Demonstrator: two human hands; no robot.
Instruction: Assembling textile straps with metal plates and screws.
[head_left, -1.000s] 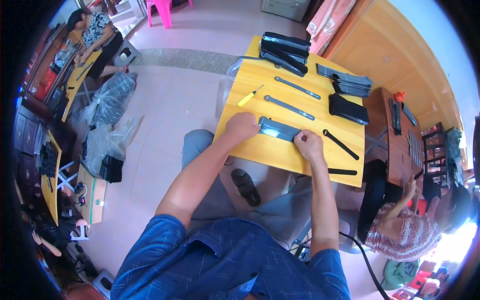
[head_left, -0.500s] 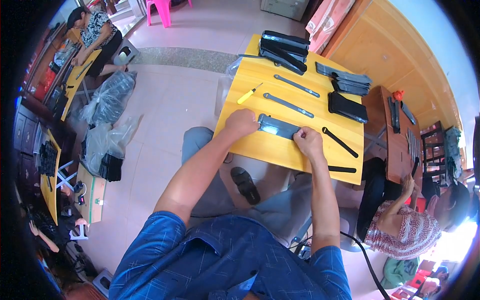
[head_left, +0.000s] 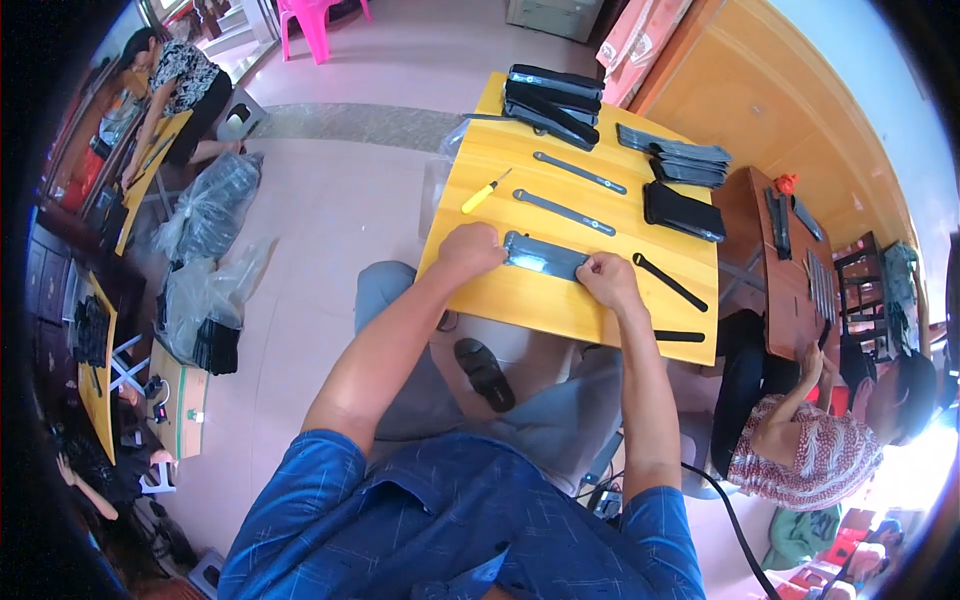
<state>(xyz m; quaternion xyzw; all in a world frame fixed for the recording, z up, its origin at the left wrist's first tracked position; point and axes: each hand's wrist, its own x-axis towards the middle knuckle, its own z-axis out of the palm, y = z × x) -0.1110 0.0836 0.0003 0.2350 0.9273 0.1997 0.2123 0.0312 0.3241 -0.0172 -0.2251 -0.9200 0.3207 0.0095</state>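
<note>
A flat, shiny grey plastic packet lies level on the yellow table, stretched between my two hands. My left hand is closed at its left end, fingers curled under and partly hidden. My right hand pinches the right end between thumb and fingers. Just beyond the packet are two grey straps with rounded ends, a nearer strap and a farther strap. A yellow-handled screwdriver rests beyond my left hand. Right of my right hand lie a black strap and another black strap.
Black strap bundles, a stack of grey packets and a black stack occupy the table's far side. A person sits at a brown table on the right; another person works far left. Clear plastic bags stand on the floor.
The view has shifted slightly, moving the table a little left in the picture. Both hands keep their places on the packet. The person at far left has lowered an arm along their table.
</note>
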